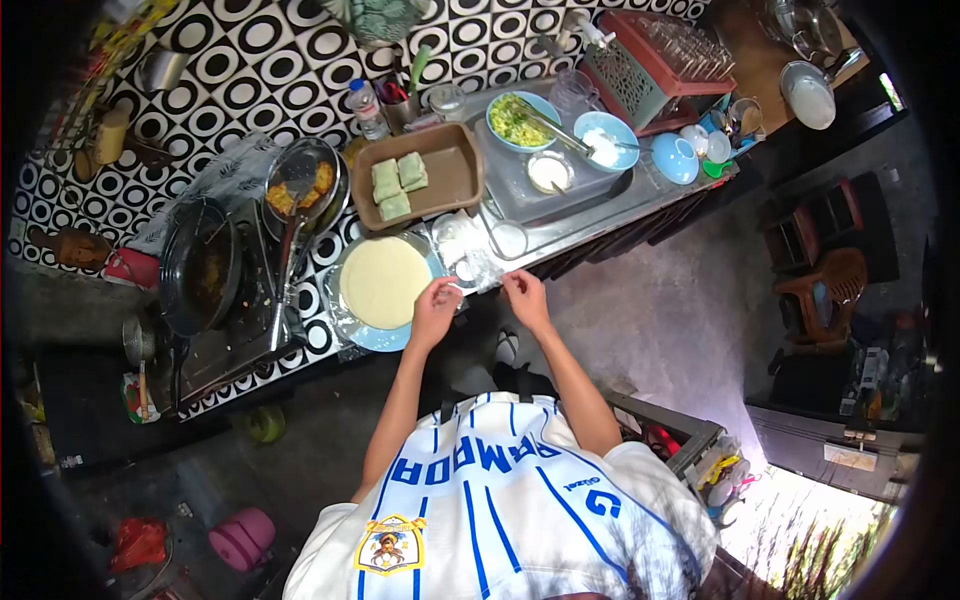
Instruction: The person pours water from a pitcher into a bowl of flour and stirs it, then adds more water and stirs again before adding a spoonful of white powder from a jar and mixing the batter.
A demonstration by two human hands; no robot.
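Note:
My left hand [437,310] is at the counter edge, beside a blue plate [383,340] that carries a stack of round pale wrappers [384,282]. Its fingers are curled in a pinch. My right hand [526,298] is a little to the right, fingertips also pinched together. A crumpled clear plastic sheet [466,240] lies just beyond and between both hands. Whether the fingertips grip its edge is too small to make out. Behind the plate, a brown baking pan [455,170] holds several folded pale-green parcels [398,180].
A bowl of chopped yellow-green filling [518,122], a bowl of white filling [603,145] with tongs, and a small white bowl [550,173] stand on a grey tray [600,190]. At left are a dark wok [205,270] and a strainer with fried pieces [300,190]. A plastic chair [830,290] stands far right.

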